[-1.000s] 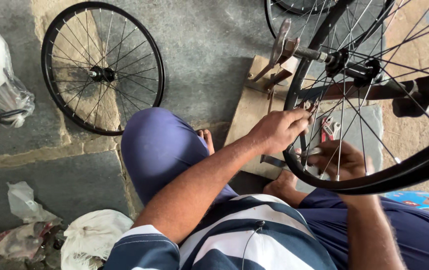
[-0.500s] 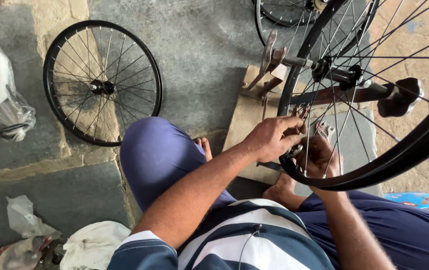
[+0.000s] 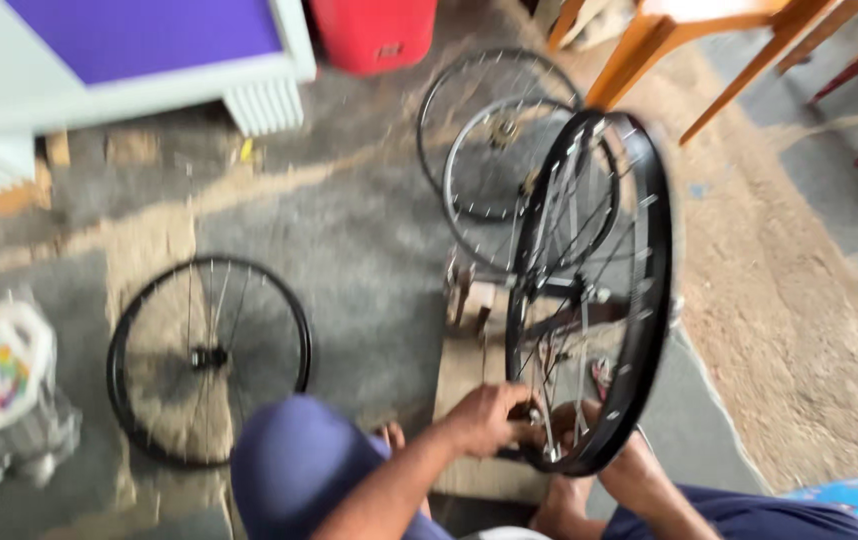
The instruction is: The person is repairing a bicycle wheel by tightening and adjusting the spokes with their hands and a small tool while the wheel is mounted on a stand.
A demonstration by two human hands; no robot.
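Gripping the wheel rim low down, my left hand; right hand (behind spokes) I cannot tell.

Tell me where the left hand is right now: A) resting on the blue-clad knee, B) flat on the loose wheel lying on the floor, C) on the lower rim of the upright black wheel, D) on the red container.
C: the left hand grips the bottom of the upright black wheel at its rim, well away from the loose wheel lying on the floor.
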